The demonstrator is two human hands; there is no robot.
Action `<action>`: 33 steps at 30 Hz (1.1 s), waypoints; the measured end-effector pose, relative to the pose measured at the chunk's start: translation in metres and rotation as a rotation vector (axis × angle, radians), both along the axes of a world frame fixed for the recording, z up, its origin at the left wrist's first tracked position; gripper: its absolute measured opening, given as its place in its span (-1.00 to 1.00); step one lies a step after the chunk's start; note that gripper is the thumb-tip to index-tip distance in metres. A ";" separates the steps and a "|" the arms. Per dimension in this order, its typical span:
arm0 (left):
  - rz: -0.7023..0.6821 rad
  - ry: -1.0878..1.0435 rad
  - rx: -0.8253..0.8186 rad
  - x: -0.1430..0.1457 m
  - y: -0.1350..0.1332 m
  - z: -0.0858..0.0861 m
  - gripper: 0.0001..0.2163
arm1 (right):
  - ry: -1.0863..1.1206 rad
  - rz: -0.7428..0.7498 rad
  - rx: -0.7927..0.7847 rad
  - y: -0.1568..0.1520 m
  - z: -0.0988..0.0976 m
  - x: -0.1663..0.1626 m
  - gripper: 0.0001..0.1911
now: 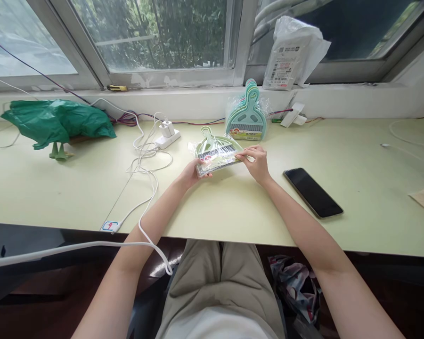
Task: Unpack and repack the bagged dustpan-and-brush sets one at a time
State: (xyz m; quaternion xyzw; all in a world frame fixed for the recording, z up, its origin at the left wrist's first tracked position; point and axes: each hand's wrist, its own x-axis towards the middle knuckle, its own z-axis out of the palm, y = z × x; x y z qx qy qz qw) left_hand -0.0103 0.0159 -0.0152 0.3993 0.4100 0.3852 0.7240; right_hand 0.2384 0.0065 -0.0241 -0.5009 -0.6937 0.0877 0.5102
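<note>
A small green dustpan-and-brush set (217, 153) in a clear plastic bag is tilted just above the table, its handle pointing away from me. My left hand (192, 174) is closed around the lower left corner, thumb on top and fingers beneath. With thumb and fingertips, my right hand (256, 162) pinches the bag's right edge. Behind them, against the wall, stands a stack of similar bagged dustpan sets (247, 115) in turquoise and other colours, with a printed label at the front.
A black phone (313, 192) lies on the pale table (212, 212) to the right. Left are a white power strip (167, 139), tangled white cables (141, 160) and a green plastic bag (58, 120). A white package (289, 56) and a yellow-black tool (117, 88) rest on the sill.
</note>
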 end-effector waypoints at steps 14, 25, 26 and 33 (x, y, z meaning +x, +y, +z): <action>-0.216 -0.002 0.171 -0.001 -0.008 0.002 -0.54 | -0.026 -0.117 -0.004 -0.001 -0.002 -0.002 -0.85; -0.243 0.013 0.222 -0.005 -0.005 -0.001 -0.62 | 0.400 0.096 -0.150 0.004 -0.013 -0.007 -0.81; -0.241 0.022 0.221 -0.005 -0.006 -0.001 -0.61 | 0.422 0.095 -0.159 0.004 -0.013 -0.008 -0.81; -0.242 0.064 0.220 -0.005 -0.007 0.002 -0.60 | 0.774 0.183 -0.325 0.001 -0.009 -0.015 -0.47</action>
